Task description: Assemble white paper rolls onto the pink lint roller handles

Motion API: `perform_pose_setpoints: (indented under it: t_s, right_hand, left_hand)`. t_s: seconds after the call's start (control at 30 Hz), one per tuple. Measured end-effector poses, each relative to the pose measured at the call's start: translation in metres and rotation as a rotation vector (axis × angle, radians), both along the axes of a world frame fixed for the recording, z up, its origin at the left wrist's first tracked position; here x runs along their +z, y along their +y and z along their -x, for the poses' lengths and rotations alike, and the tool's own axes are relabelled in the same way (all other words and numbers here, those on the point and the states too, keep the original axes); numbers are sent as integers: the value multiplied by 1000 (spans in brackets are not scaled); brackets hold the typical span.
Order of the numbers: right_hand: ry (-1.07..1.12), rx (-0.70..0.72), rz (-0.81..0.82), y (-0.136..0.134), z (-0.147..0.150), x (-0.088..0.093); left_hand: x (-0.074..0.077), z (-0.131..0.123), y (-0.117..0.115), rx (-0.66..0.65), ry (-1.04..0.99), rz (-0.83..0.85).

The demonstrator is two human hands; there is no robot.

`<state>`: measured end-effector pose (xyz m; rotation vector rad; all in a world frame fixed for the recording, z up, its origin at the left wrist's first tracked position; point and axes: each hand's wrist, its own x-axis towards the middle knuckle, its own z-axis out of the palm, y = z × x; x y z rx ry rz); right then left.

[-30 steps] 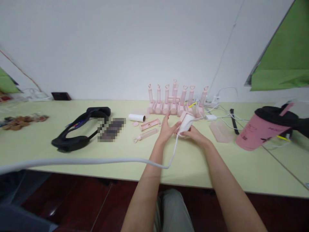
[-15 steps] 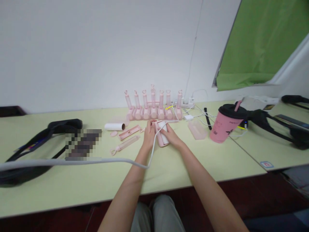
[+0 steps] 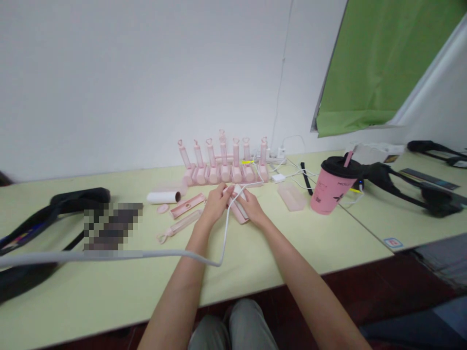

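My left hand (image 3: pixel 214 203) and my right hand (image 3: pixel 250 206) meet over a pink holder with a white roll in it (image 3: pixel 238 209), low on the pale green table (image 3: pixel 109 282). Both hands have their fingers curled onto this piece. A row of upright pink handled rollers (image 3: pixel 222 163) stands just behind the hands by the wall. To the left lie a white roll (image 3: pixel 163 197), a pink open case half (image 3: pixel 187 205), a clear pink handle part (image 3: pixel 178 226) and a small pink cap (image 3: pixel 162 209).
A white cable (image 3: pixel 153 253) runs across the table from the left. A pink cup with a black lid (image 3: pixel 330 187) stands at right beside a clear pink box (image 3: pixel 291 196). Black straps (image 3: pixel 54 206) lie at left, black gear (image 3: pixel 408 187) and cables at right.
The view swung right and drew back. My hands lowered the white and pink piece from in the air down to the table and closed round it.
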<state>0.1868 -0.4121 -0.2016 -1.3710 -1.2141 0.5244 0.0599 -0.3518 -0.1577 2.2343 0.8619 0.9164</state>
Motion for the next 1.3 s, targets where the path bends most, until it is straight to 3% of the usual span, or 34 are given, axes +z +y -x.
perform_pose_setpoints:
  t_s: [0.2,0.63,0.8,0.93,1.13,1.3]
  right_hand:
    - [10,-89,32,-4,5,6]
    - [227,-33,-43,7,0,-3]
    - [308,80,-89,2,4,1]
    - [252,128,-176,-7,12,11]
    - [152,28,-186,-8,12,3]
    - [30,-28,-233,-3,8,-10]
  left_hand:
    - [3,-4,-6,107,10,-145]
    - [4,-11,-21,241,-32,-132]
    - [-3,-1,-24,84,-111,-121]
    - [-6,7,-24,18,-195,-121]
    - [-9,11,-28,-192,-305,-69]
    - [-3,18,-34,-131,-98,-212]
